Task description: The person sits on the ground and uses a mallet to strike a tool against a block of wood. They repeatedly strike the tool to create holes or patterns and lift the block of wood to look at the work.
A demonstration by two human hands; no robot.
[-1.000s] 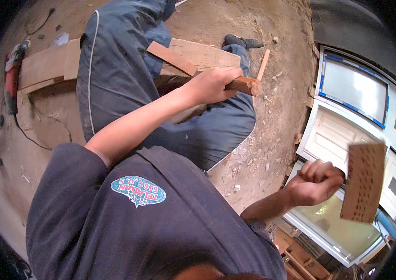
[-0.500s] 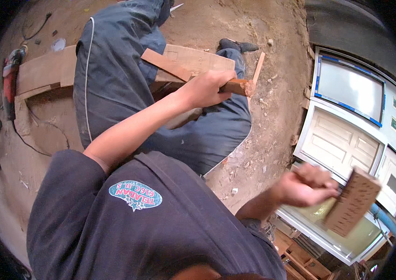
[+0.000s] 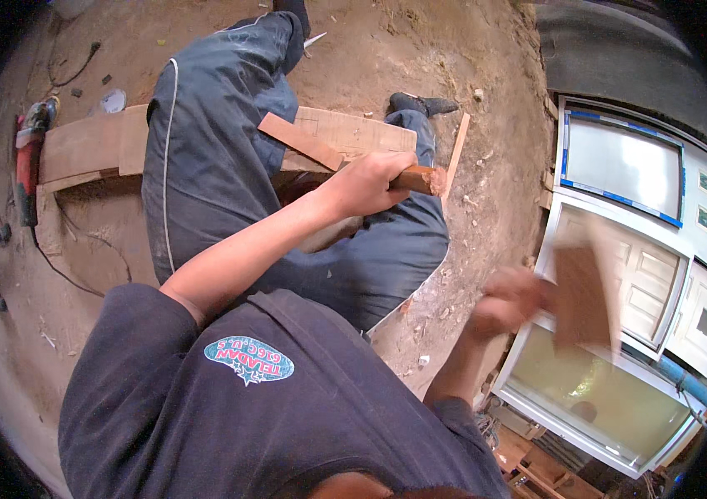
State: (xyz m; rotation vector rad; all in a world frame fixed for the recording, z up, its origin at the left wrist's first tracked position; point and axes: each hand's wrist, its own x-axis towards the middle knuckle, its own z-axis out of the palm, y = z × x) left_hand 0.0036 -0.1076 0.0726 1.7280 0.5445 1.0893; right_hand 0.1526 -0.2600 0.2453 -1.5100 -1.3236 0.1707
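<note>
My left hand (image 3: 367, 183) is wrapped round a wooden-handled tool (image 3: 420, 180), probably a chisel. The handle's frayed butt end points right, and its working end is hidden behind my fist. At the right, my right hand (image 3: 510, 301) grips a wooden mallet (image 3: 584, 291) by its handle. Motion smears the mallet's block-shaped head, which is raised apart from the tool. Under and beyond my left hand lies a long wooden plank (image 3: 362, 125), with my leg across it. A short flat wood strip (image 3: 299, 141) rests on the plank, beside my left fist.
A red angle grinder (image 3: 30, 154) with a trailing cord lies at the far left. Near my foot is a thin wood strip (image 3: 458, 154) on the dirt floor (image 3: 486, 75). White framed panels (image 3: 628, 258) and a glass pane (image 3: 595, 391) stand at the right.
My right hand and the mallet have swung up and to the left, toward the held tool. My left hand keeps its grip; the whole view has shifted slightly.
</note>
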